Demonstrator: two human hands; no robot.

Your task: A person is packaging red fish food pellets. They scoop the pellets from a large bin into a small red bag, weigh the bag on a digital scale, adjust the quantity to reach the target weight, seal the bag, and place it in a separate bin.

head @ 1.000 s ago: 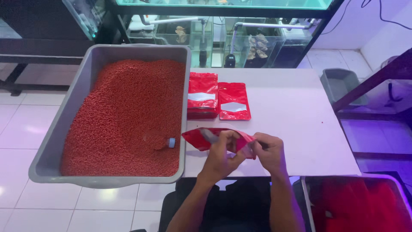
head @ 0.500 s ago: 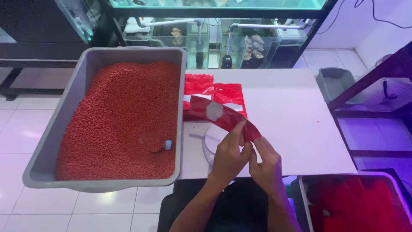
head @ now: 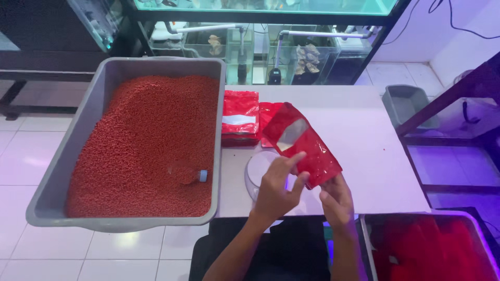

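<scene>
Your left hand (head: 278,184) pinches the near edge of the red pouch (head: 304,143) between thumb and fingers, while your right hand (head: 337,200) grips its lower corner from beneath, so it hangs tilted just above the surface (head: 364,135). It looks light, thin and slick, probably floppy, so hold it by the edges. Under your left hand sits a round white scale (head: 259,171). Beyond lie more pouches (head: 240,117), and to your left a grey tub (head: 78,140) of red pellets (head: 146,140).

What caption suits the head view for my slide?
Both hands, left hand and right hand, hold a red pouch above a white table, beside a grey tub of red pellets.
</scene>
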